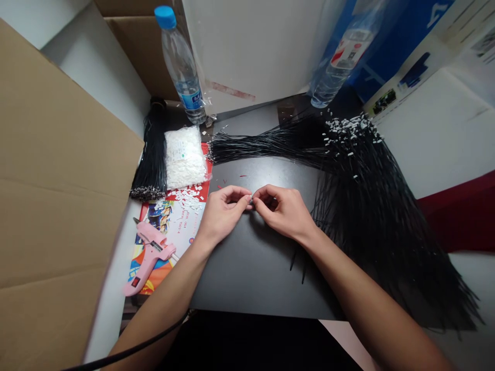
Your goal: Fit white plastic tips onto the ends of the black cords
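- Both your left hand and right hand pinch, fingertips nearly closed, one tiny piece above the table's middle.
- One pink glue gun lies toward the left edge.
- Black wires, too many to count, crowd the right.

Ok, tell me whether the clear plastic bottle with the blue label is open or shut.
Shut: the clear plastic bottle with the blue label has its round blue plastic cap seated on top. Cannot tell how tightly.
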Demonstrator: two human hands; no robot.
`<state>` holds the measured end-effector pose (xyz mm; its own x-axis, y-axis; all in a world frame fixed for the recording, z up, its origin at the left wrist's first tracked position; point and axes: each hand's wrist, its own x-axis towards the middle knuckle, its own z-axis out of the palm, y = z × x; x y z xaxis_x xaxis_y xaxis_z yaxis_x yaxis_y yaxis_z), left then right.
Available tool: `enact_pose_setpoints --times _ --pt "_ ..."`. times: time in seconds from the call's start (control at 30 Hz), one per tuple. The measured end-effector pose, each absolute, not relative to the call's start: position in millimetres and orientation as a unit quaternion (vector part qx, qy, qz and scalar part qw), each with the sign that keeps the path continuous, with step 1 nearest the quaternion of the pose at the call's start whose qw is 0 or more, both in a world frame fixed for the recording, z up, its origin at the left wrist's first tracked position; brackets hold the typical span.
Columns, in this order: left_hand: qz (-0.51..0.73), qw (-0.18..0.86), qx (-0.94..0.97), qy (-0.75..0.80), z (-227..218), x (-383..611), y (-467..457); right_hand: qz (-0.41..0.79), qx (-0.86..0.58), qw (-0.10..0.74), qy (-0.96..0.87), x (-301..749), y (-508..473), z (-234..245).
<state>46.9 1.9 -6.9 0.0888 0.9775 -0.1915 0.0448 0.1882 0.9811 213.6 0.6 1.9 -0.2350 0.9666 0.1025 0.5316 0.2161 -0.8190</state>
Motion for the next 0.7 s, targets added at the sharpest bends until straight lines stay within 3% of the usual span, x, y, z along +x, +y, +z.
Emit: enact_pose_setpoints --times 0.7 --pt "0.418 0.548 0.479 0.543 -6.5 52.2 -1.6 0.302 -0.540 0.305 -0.724 212.6 -2.2 -2.3"
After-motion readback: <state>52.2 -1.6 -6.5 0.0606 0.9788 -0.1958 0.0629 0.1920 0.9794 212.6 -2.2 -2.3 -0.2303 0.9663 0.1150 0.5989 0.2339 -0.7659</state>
